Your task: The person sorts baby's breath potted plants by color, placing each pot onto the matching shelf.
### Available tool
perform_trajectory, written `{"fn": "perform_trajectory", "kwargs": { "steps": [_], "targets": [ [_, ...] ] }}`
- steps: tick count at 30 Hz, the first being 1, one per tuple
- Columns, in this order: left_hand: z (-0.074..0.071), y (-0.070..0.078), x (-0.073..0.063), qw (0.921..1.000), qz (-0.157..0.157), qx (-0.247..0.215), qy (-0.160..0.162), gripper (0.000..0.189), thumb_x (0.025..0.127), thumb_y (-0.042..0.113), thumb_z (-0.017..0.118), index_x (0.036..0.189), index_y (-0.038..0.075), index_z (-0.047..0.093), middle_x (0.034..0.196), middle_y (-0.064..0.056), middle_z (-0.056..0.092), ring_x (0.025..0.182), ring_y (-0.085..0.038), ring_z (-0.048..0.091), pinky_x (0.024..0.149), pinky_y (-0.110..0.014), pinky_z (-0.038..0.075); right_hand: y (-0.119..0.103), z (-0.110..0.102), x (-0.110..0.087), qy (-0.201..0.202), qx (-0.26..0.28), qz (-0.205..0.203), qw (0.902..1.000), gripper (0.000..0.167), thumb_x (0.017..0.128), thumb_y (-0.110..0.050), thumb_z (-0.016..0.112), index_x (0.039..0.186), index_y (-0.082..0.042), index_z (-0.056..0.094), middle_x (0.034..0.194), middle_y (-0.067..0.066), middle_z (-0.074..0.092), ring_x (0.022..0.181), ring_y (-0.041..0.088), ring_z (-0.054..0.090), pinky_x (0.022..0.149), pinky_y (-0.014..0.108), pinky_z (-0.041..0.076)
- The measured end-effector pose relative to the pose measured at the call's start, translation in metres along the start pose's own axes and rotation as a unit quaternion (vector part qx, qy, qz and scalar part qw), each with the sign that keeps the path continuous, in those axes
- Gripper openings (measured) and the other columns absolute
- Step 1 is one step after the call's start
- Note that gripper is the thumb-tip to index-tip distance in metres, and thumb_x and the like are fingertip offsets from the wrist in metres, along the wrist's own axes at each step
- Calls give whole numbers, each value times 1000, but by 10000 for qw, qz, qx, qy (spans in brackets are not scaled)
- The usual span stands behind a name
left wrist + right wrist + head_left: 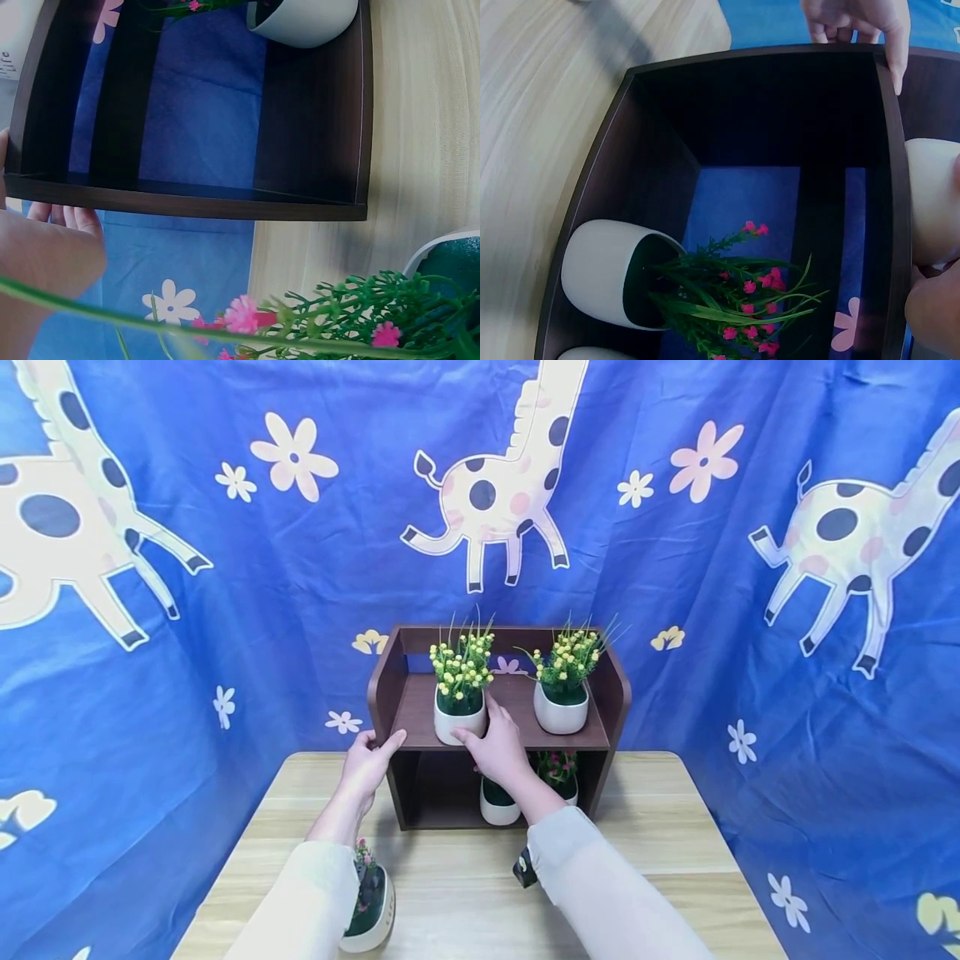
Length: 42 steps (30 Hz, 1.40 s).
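Observation:
My right hand (498,745) holds a white pot with a yellow-flowered artificial plant (459,725), its thumb in front and its fingers along the pot's right side. That pot stands on the upper board of a dark brown two-tier shelf (517,745), left of centre. At the shelf's left end, my left hand (369,766) grips the edge, the thumb over the board and the other fingers outside the side panel, as the right wrist view (859,19) also shows. To the right on the same board is a second yellow-flowered potted plant (561,714).
Two pink-flowered potted plants stand in the lower tier, one (498,806) partly behind my right forearm, the other (564,777) further right. Another pink-flowered pot (382,914) is on the wooden table (457,877) beside my left forearm. A blue patterned curtain (337,577) surrounds the table.

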<state>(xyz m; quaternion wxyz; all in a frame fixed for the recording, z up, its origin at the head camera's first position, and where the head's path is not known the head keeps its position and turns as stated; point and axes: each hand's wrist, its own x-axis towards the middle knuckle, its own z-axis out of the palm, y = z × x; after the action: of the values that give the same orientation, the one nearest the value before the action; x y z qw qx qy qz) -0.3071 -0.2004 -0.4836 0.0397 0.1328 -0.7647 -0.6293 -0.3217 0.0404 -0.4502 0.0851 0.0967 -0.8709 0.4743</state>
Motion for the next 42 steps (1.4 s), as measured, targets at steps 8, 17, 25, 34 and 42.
{"fn": "perform_trajectory", "kwargs": {
  "steps": [8, 17, 25, 34, 42],
  "targets": [
    [1, 1, -1, 10000, -15, 4, -3, 74, 105, 44, 70, 153, -2, 39, 154, -24, 45, 143, -34, 44, 131, -51, 32, -1, 3, 12, -20, -239, -43, 9997, 96, 97, -49, 81, 171, -14, 31, 166, 18, 51, 153, 39, 50, 125, 56, 46],
    [1, 2, -1, 10000, -32, 33, -47, 77, 105, 44, 70, 156, -3, 37, 159, -26, 42, 148, -36, 42, 133, -53, 31, -3, 4, 16, -62, -291, -43, 9995, 93, 99, -46, 79, 171, -10, 32, 168, 19, 48, 154, 41, 49, 126, 57, 44],
    [3, 4, 0, 10000, 25, -5, -14, 73, 104, 42, 71, 153, -3, 40, 154, -24, 46, 144, -35, 44, 131, -51, 32, -5, 4, 18, -63, -322, 25, 9995, 93, 99, -44, 79, 171, -11, 30, 169, 17, 49, 153, 37, 51, 125, 55, 45],
    [3, 3, -1, 10000, 41, -80, 5, 74, 103, 42, 72, 153, -3, 41, 154, -24, 47, 143, -35, 45, 130, -51, 32, -4, 5, 16, 90, -289, -19, 9995, 88, 98, -45, 80, 163, -5, 37, 160, 20, 53, 147, 38, 55, 122, 55, 48],
    [0, 1, 0, 10000, 44, -27, 1, 74, 104, 43, 71, 153, -3, 40, 152, -24, 47, 141, -34, 46, 129, -50, 34, -4, 11, 13, 347, -403, -265, 9982, 90, 96, -48, 79, 163, -4, 41, 155, 20, 54, 143, 37, 57, 121, 53, 49]
  ]
}}
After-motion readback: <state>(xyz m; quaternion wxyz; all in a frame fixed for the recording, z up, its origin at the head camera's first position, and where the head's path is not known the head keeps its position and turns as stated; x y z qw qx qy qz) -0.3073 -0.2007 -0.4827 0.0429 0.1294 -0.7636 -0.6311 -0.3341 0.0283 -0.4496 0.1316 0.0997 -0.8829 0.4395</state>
